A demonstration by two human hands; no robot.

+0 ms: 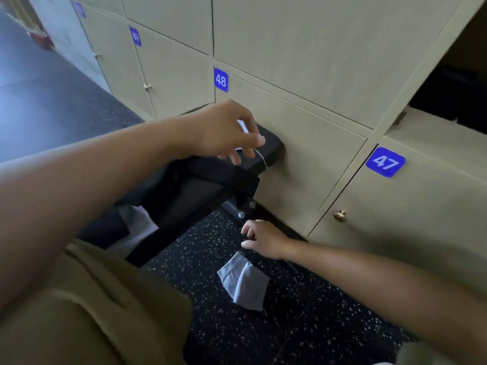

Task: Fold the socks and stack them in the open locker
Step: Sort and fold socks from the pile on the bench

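Left hand [226, 130]: it hovers over the far end of the black desk [266, 151], fingers loosely spread. A thin white thread or edge shows at my fingertips; I cannot tell whether I am pinching it or whether it belongs to the white thing [243, 126] half hidden under my palm.

Right hand [259, 239]: low by the floor [303, 325], fingers curled narrow and holding nothing, just above the fallen sock.

Sock [243, 284]: pale blue-grey, lying crumpled on the speckled floor, its upper corner just below my right fingertips, not yet gripped.

Other cloth [139, 227]: a pale piece pokes out beside the desk near my knee; probably another sock, but too hidden to say.

Open locker [453, 83]: up at the right, well apart from both hands; its inside is dark, so I cannot see what is stacked there.

Risk, grab: I think that if I pinch only one corner, the sock comes up twisted and the fold goes lopsided.

Risk, dirt: the floor is gritty, so specks may ride along into the locker.

Risk, left side: my eyes are on the floor, so a careless sweep could knock the white thing off the desk.

Risk, reach: both arms are stretched, and rising fast near the locker doors [316, 143] could bump a knob [340, 216].
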